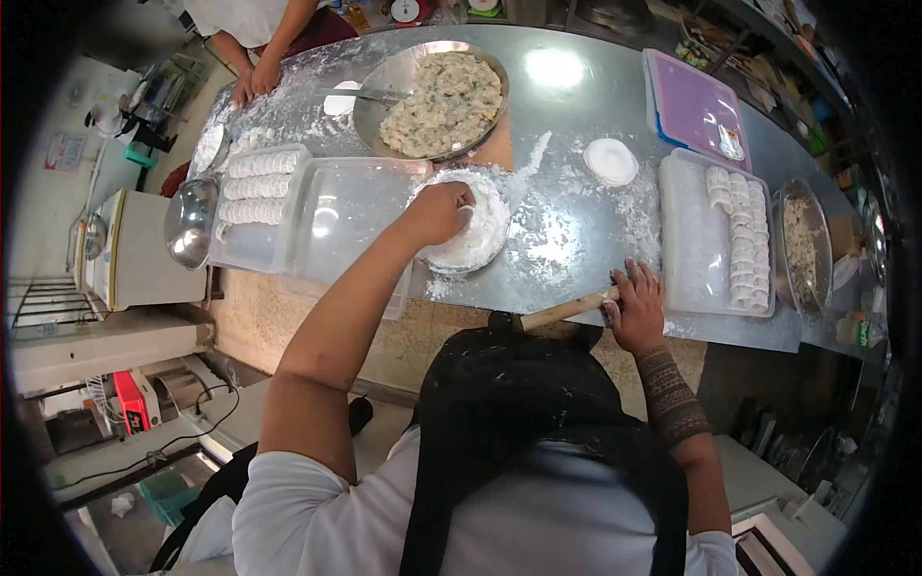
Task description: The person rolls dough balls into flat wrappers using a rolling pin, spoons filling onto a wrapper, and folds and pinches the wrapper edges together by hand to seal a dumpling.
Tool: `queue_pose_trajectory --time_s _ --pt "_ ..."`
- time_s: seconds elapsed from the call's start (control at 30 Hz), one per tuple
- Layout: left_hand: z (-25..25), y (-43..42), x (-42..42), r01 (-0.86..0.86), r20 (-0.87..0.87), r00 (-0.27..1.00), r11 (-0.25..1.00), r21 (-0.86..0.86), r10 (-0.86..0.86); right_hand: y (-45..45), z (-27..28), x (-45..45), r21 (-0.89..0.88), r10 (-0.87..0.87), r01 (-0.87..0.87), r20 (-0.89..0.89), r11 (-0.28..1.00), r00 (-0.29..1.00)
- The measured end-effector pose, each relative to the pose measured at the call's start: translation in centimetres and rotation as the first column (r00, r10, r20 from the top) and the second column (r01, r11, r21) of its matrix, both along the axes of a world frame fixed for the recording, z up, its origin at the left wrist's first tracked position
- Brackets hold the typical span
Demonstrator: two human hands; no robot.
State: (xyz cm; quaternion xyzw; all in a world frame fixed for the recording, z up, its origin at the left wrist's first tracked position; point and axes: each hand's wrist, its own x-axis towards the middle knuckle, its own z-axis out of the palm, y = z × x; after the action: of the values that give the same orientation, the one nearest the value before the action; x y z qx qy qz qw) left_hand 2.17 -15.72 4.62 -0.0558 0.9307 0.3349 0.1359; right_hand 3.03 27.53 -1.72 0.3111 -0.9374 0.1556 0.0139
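Note:
My left hand (pixel 442 214) reaches into a round bowl of white flour (pixel 488 235). Its fingers are curled together at the flour, and what they hold is hidden. Near the table's front edge my right hand (pixel 636 305) lies palm down with fingers spread. A wooden rolling pin (pixel 567 309) slants from its thumb side towards the black apron (pixel 538 384); the pin's end touches the hand. A flat round dough wrapper (pixel 611 161) lies on the floured metal table (pixel 557 125) beyond my right hand.
A large metal bowl of chopped filling (pixel 442 106) stands at the back, a spatula (pixel 370 93) in it. Plastic trays of folded dumplings (pixel 259 187) (pixel 744 240) are at left and right. Purple-lidded container (pixel 696 106) stands back right. Another person's hands (pixel 254 82) rest at the far left.

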Motion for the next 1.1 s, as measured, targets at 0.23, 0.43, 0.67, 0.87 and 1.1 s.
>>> queue_pose_trajectory --time_s 0.23,0.43,0.67,0.87,1.1 --pt "-1.6 -0.3 1.4 0.107 -0.188 0.972 0.976 -0.192 -0.143 0.0 0.0 0.1 0.001 -0.003 0.003 0.013 1.0 1.0" --pt "-0.3 0.0 0.5 0.003 -0.25 0.968 0.991 -0.136 -0.037 0.1 0.1 0.1 0.013 -0.018 0.017 0.036 1.0 0.999" --pt "2.5 7.1 -0.7 -0.282 0.125 0.952 0.643 0.712 0.28 0.7 -0.8 -0.2 0.005 0.0 -0.001 0.039 1.0 0.999" --pt "-0.5 16.1 -1.7 -0.092 -0.218 0.968 0.984 0.149 0.124 1.0 -0.5 -0.2 -0.014 0.022 -0.021 0.059 1.0 0.998" --pt "-5.4 18.4 -0.6 0.09 -0.161 0.979 0.969 -0.231 -0.129 1.4 -0.6 -0.7 -0.036 0.047 -0.045 0.065 0.998 0.997"
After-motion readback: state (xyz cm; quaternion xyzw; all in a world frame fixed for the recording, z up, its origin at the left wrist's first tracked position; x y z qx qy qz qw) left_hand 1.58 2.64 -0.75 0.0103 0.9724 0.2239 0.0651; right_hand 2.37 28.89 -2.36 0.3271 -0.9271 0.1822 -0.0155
